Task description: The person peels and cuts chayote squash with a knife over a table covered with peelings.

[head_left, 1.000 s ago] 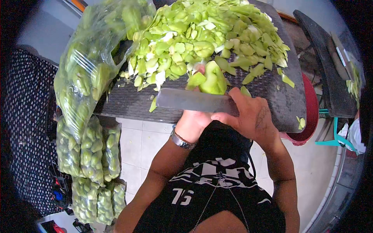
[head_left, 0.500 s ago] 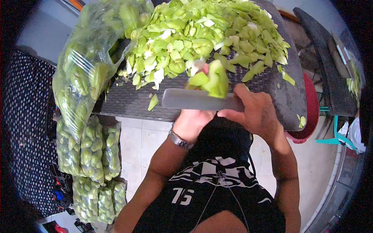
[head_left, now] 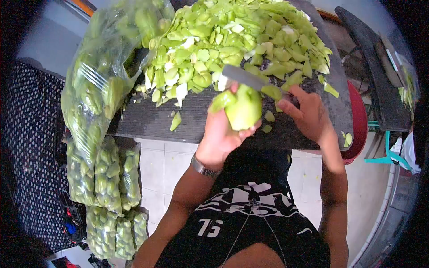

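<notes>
My left hand [head_left: 216, 139], with a metal watch [head_left: 204, 167] on its wrist, grips a pale green chayote [head_left: 246, 111] above the table's front edge. A cut flap of green [head_left: 221, 102] stands out at its left side. My right hand [head_left: 310, 114] is closed on a knife whose handle is hidden in the fingers. The broad knife blade [head_left: 241, 77] points left, just above the chayote's far end. Close to my right fingers is a green slice [head_left: 271, 92], seemingly against the blade. Beyond both hands lies a heap of chayote slices [head_left: 210, 31].
A dark ribbed table [head_left: 152, 119] carries the heap. At its left lies a large clear bag of whole chayotes [head_left: 91, 89], with smaller filled bags [head_left: 107, 178] below. A red tub [head_left: 357, 120] and a teal stool [head_left: 384, 154] stand right.
The knife has swung up from in front of the chayote to its far side. My left hand has turned the chayote, and my right hand has moved slightly right.
</notes>
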Demonstrator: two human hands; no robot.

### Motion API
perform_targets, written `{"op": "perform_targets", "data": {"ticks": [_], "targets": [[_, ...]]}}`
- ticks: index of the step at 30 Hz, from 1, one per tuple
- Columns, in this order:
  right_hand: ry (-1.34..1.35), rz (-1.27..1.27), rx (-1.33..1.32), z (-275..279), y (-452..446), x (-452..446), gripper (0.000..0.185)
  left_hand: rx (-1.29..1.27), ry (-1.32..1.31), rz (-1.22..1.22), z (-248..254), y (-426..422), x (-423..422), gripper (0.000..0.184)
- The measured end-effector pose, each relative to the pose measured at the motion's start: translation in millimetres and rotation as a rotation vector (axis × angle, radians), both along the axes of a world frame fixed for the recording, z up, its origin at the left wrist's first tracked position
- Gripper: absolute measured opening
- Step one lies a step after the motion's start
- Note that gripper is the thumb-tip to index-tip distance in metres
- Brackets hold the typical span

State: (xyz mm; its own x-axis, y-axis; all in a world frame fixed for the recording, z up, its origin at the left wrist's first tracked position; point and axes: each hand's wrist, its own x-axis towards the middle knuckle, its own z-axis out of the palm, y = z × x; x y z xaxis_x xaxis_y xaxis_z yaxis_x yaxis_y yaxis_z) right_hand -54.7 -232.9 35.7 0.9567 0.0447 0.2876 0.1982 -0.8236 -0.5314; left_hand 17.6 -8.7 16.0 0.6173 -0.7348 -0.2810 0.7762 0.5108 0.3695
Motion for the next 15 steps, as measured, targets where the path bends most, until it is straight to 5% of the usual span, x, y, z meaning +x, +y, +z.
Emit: {"op": "perform_targets", "data": {"ticks": [1,3,5,12,15], "targets": [[-0.113,0.113,0.067,-14.0,-1.0,9.5,0.044,-0.047,0.046,-0.042,0.0,-0.9,3.3,0.043],[0.168,0.182,0.586,-12.6,-3.3,14.2,0.045,-0.145,0.121,-0.135,3.5,-5.0,12.5,0.044],[1.008,0.067,1.458,10.1,-2.1,11.3,0.058,-0.133,0.155,-0.102,3.6,-6.1,16.6,0.046],[0.828,-0.015,1.467,14.4,16.6,3.7,0.070,-0.025,0.094,0.010,-1.0,-7.2,14.1,0.043],[0.733,-0.156,1.213,18.6,26.8,-4.7,0.069,0.503,-0.531,0.548,-3.3,-25.2,1.9,0.043]]}}
